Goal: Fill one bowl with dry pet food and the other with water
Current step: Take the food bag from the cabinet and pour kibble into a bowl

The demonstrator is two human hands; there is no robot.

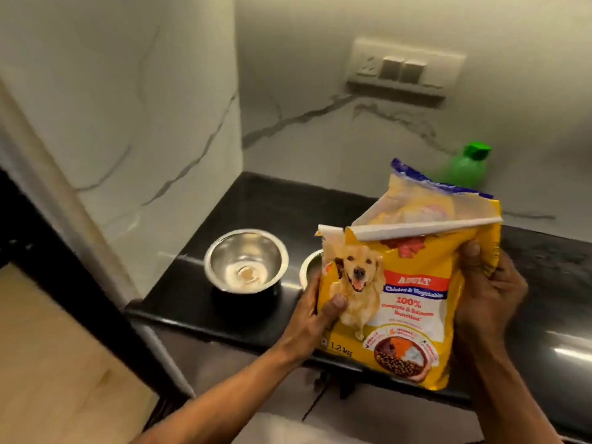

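One yellow plastic bag of dry dog food (407, 299), printed with a golden dog and the words "ADULT" and "1.2 kg", stands upright at centre right of the frame, above the front edge of the glossy black stone worktop (198, 302); its torn top flap is folded over toward the left. Two hands hold it: the left hand (315, 310) is closed on the bag's lower left edge, thumb across the printed dog; the right hand (490, 290) is closed on the bag's upper right edge, fingers wrapped behind. Two round stainless-steel bowls rest on the worktop: the first bowl (246, 261), at centre, is in full view and holds no food; the second bowl (312, 262), just to its right, is mostly hidden behind the bag, only its left rim showing, its contents not visible. One translucent green plastic bottle with a green cap (466, 165) stands at upper right against the white marble-veined wall (320, 139); one white switch plate (405, 67) is mounted above it.
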